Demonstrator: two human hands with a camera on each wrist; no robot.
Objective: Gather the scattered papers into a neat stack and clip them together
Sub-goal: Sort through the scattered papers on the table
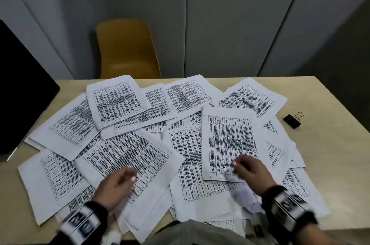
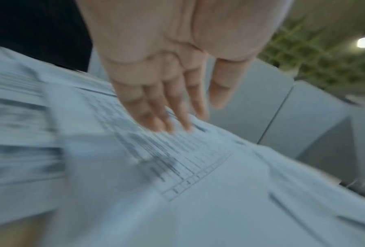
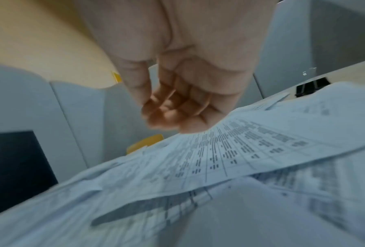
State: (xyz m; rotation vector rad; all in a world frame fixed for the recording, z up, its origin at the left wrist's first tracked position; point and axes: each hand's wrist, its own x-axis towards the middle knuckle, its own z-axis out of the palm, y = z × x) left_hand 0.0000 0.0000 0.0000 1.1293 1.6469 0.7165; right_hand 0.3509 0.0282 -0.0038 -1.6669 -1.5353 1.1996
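Observation:
Several printed sheets (image 1: 128, 152) with black tables lie scattered and overlapping across the beige table (image 1: 332, 150). My left hand (image 1: 120, 181) reaches over a tilted sheet at the front left. In the left wrist view its fingers (image 2: 166, 117) are straight and the tips touch the paper (image 2: 177, 158). My right hand (image 1: 248, 168) hovers at the bottom of an upright sheet (image 1: 228, 136). Its fingers (image 3: 168, 113) are loosely curled and hold nothing; the sheet (image 3: 240, 147) meets the hand's little-finger side. A black binder clip (image 1: 292, 121) (image 3: 310, 86) lies alone at the right. Both wrist views are motion-blurred.
A yellow chair (image 1: 126, 50) stands behind the table's far edge. A black screen (image 1: 22, 88) stands at the left, over the table's corner. Grey panels form the back wall. Bare tabletop shows around the clip at the right.

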